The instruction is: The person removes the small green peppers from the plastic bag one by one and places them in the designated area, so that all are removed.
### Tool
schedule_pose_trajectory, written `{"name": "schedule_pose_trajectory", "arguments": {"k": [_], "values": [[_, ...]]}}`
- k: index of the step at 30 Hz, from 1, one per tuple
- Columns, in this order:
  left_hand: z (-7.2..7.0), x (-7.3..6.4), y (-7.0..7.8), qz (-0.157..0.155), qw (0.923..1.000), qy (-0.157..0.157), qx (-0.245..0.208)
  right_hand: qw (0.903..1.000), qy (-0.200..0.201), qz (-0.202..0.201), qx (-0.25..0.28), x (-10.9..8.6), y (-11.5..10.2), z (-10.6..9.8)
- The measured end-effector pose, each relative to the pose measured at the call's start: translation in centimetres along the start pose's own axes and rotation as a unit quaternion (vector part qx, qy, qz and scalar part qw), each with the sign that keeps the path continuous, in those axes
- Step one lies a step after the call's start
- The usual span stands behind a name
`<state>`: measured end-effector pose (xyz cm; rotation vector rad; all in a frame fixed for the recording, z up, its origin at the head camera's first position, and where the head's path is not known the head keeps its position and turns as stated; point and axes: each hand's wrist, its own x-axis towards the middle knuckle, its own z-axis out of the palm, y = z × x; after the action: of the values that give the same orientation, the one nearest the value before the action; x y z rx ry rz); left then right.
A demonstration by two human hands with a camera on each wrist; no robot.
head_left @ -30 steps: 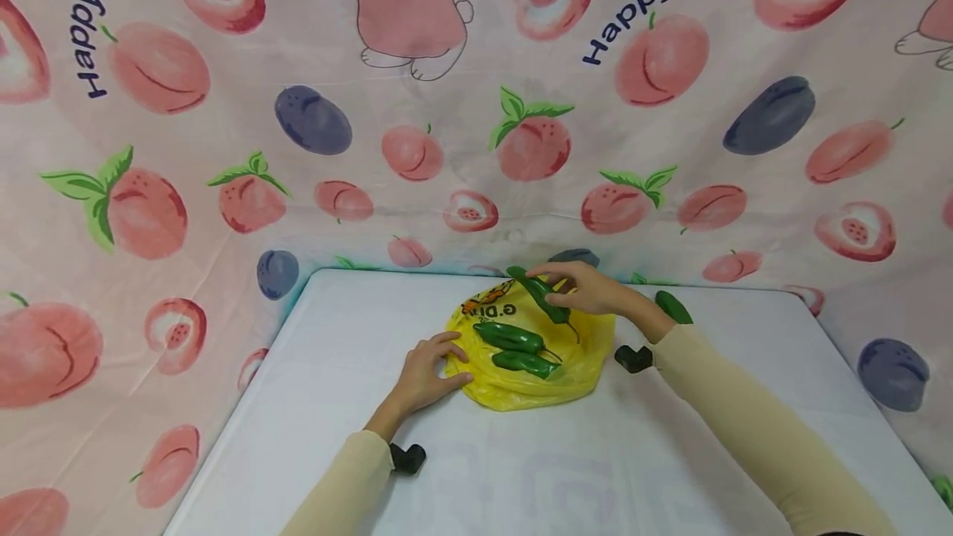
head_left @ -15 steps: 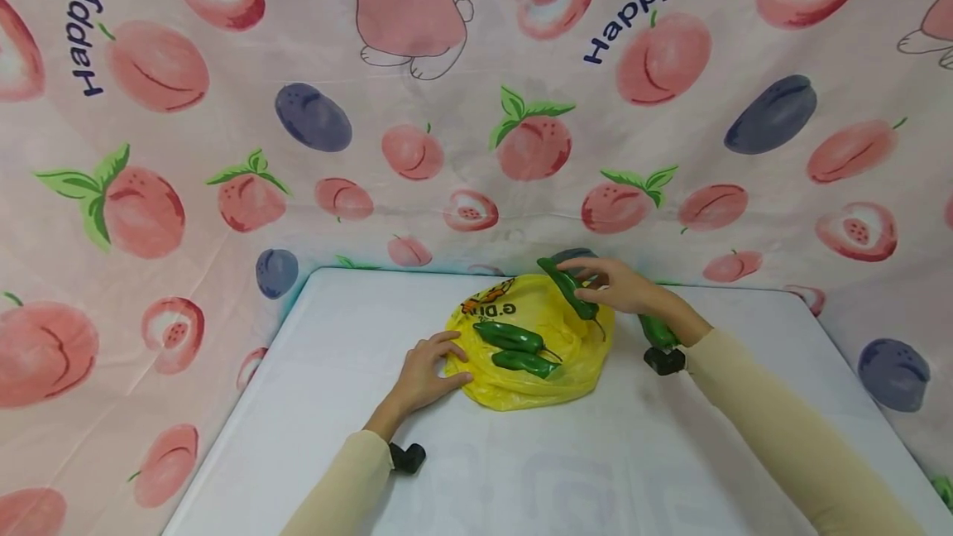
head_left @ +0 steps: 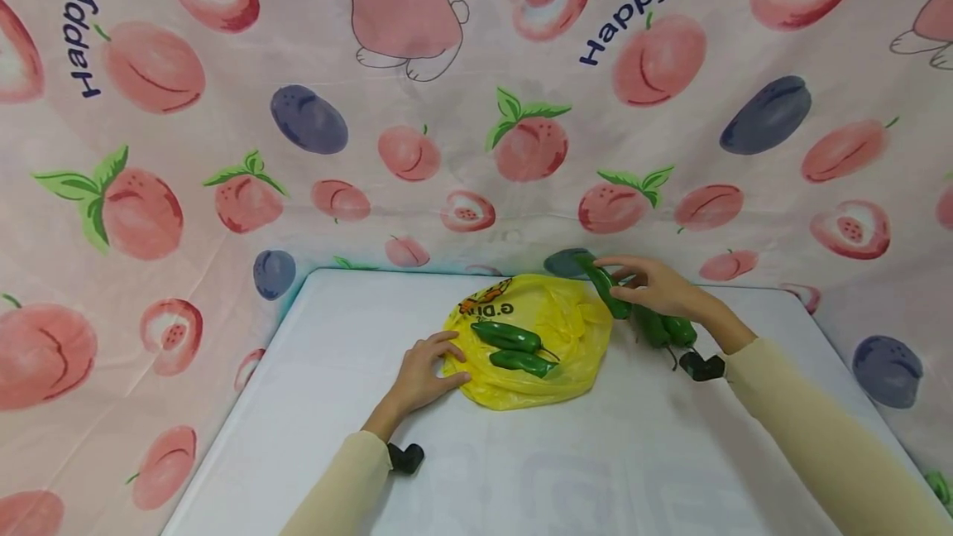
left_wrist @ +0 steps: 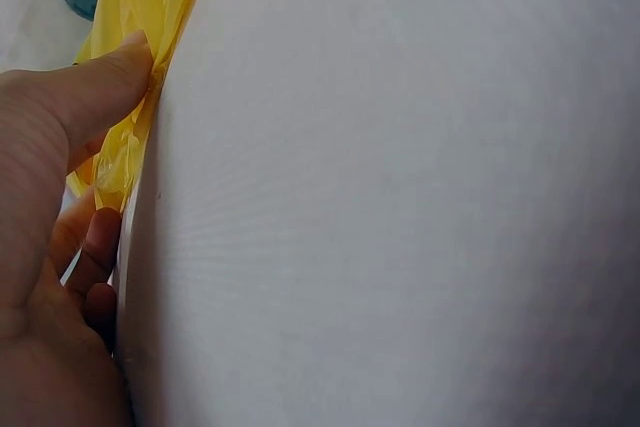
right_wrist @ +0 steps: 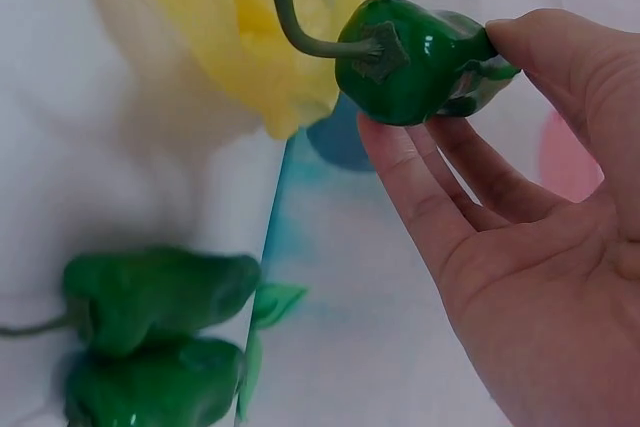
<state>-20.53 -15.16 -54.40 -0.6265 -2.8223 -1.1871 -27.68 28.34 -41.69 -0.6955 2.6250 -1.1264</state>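
My right hand [head_left: 655,285] pinches a glossy green pepper [head_left: 605,288] between thumb and fingers, raised beyond the bag's right edge. In the right wrist view, this pepper [right_wrist: 400,62] has its curved stem facing the camera. A yellow plastic bag [head_left: 573,362] lies flat on the table. Two green peppers rest on it, an upper pepper [head_left: 506,337] and a lower pepper [head_left: 523,363]. My left hand [head_left: 422,372] holds the bag's left edge, the thumb on the plastic and the fingers curled beside it. Two more peppers [right_wrist: 150,297] lie side by side on the table below the right hand.
The white table [head_left: 521,470] ends at the back against a peach-printed cloth [head_left: 417,122]. A black wrist mount [head_left: 702,366] sits by the right cuff and another black mount [head_left: 406,459] by the left cuff.
My right hand has carried the pepper rightward from over the bag to beyond its right edge. Peppers on the table that the right arm covered now show. The left hand stays put.
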Motion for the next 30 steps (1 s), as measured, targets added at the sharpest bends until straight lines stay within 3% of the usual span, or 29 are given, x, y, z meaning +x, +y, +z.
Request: {"name": "schedule_pose_trajectory", "arguments": {"k": [8,15,30], "values": [[0.0,0.1,0.0,-0.002,1.0,0.0,0.004,0.9999,0.013,-0.01,0.004,-1.9,1.4,-1.5],[0.1,0.1,0.0,0.008,1.0,0.005,-0.001,0.9992,0.016,0.036,-0.003,-4.0,1.9,-2.5],[0.0,0.1,-0.1,-0.003,1.0,-0.001,0.005,0.9953,0.064,0.069,-0.023,-7.6,4.5,-4.2]]}}
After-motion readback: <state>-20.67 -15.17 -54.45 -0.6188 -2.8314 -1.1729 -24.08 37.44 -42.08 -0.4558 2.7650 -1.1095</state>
